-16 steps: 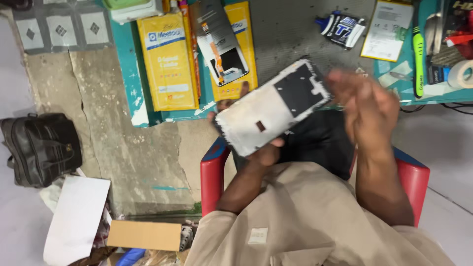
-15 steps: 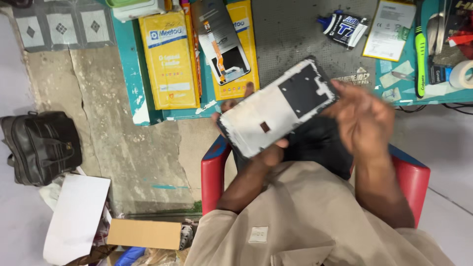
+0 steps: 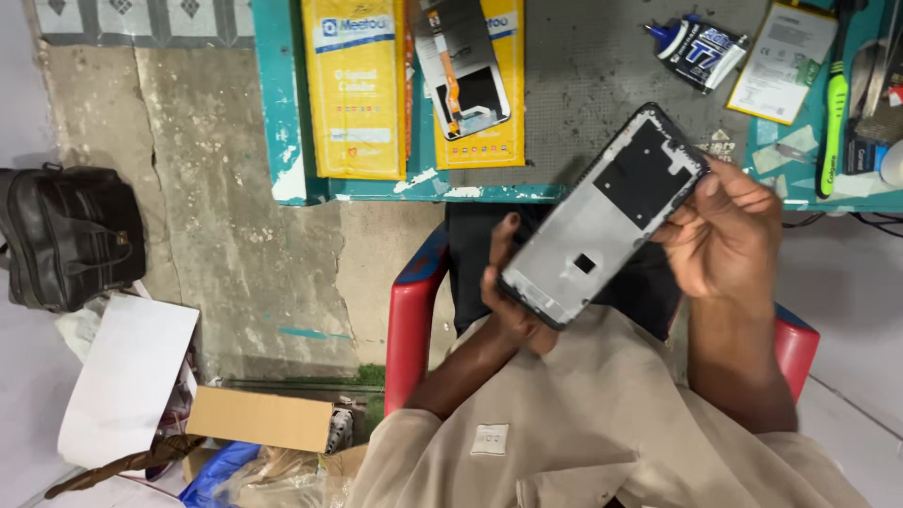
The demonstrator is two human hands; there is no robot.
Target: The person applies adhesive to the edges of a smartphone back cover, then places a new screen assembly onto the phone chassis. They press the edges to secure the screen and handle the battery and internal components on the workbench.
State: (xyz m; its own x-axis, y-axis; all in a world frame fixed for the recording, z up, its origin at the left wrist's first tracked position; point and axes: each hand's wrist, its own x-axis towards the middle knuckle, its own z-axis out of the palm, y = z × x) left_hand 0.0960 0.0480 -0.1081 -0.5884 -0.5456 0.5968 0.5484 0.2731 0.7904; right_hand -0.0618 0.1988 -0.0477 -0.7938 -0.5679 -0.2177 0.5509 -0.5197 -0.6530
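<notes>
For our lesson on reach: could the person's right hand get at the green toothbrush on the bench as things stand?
Probably not at once. The right hand has its grip on the phone frame, shared with the left hand. The toothbrush lies uncovered just beyond it, so the path looks free once the hand lets go.

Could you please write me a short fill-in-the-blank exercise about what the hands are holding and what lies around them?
1. Both the left hand and the right hand hold one phone ____.
2. The two flat boxes on the bench are ____ in colour.
3. The bag on the floor is ____.
4. The person sits on a ____ chair.

Missing words: frame; yellow; black; red
</notes>
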